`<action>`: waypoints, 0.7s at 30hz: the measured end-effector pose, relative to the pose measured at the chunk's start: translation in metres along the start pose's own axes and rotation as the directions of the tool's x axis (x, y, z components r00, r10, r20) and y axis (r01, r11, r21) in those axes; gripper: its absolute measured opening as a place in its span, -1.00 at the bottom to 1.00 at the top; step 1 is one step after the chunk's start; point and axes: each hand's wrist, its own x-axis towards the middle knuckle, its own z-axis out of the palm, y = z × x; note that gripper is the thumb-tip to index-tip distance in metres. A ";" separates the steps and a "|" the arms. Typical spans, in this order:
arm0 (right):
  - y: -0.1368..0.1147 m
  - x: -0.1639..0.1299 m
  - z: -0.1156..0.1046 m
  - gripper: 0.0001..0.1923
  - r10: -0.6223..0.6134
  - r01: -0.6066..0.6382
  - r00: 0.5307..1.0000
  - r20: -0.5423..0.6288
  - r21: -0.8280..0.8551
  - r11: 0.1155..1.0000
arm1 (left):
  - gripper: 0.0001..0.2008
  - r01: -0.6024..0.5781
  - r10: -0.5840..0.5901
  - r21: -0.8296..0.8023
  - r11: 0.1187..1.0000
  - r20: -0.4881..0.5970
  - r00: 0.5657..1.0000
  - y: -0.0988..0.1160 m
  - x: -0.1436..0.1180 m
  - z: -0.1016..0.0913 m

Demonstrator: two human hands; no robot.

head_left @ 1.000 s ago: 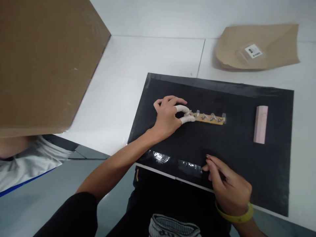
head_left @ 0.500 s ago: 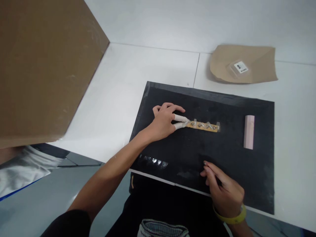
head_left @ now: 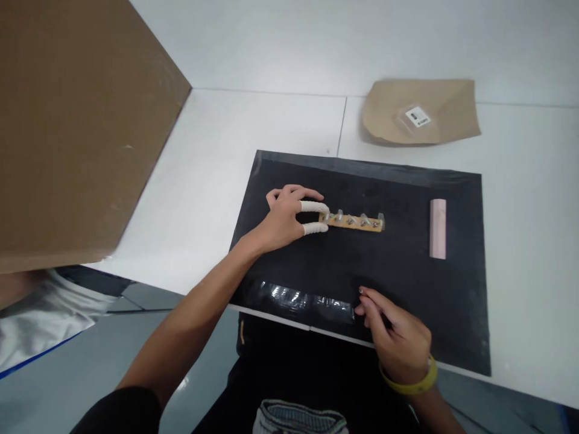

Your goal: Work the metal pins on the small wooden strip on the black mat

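Fingertips in white cots on the left hand point(head_left: 289, 214) pinched the left end of a narrow tan strip board with small clear parts point(head_left: 355, 221), lying mid-way across the black rectangular mat point(head_left: 407, 283). The right hand point(head_left: 395, 337) rested loosely curled and empty on the mat's near edge, well apart.

Left hand point(head_left: 287, 216) with white-capped fingertips point(head_left: 315, 228) pinching the end of a tan strip point(head_left: 356, 222) on a black mat point(head_left: 407, 283), right hand point(head_left: 394, 337) resting at the mat's near edge, pink block point(head_left: 438, 228) to the right, cardboard box point(head_left: 72, 126) far left, brown envelope point(head_left: 420, 113) behind.

Black mat point(head_left: 407, 289), tan strip point(head_left: 355, 222), pink block point(head_left: 438, 228), brown cardboard point(head_left: 72, 120), yellow wristband point(head_left: 414, 383).
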 end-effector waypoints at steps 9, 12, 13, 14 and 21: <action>0.012 -0.008 0.007 -0.77 0.056 -0.057 0.998 0.008 0.125 0.991 | -0.71 0.062 -0.066 0.050 0.997 0.068 0.996 0.001 0.006 -0.001; 0.014 -0.009 0.012 -0.75 0.075 -0.072 0.997 -0.008 0.179 0.981 | -0.79 0.090 -0.093 0.062 0.994 0.050 0.994 0.002 0.008 0.001; 0.015 -0.008 0.013 -0.75 0.072 -0.068 0.997 -0.012 0.190 0.979 | -0.79 0.097 -0.099 0.065 0.993 0.039 0.994 0.002 0.009 0.002; 0.015 -0.008 0.014 -0.75 0.067 -0.064 0.998 -0.013 0.198 0.978 | -0.79 0.103 -0.105 0.065 0.993 0.029 0.994 0.001 0.010 0.002; 0.019 -0.005 0.021 -0.72 0.043 -0.049 0.999 0.030 0.231 0.972 | -0.77 0.116 -0.116 0.011 0.993 0.014 0.993 -0.006 0.016 0.003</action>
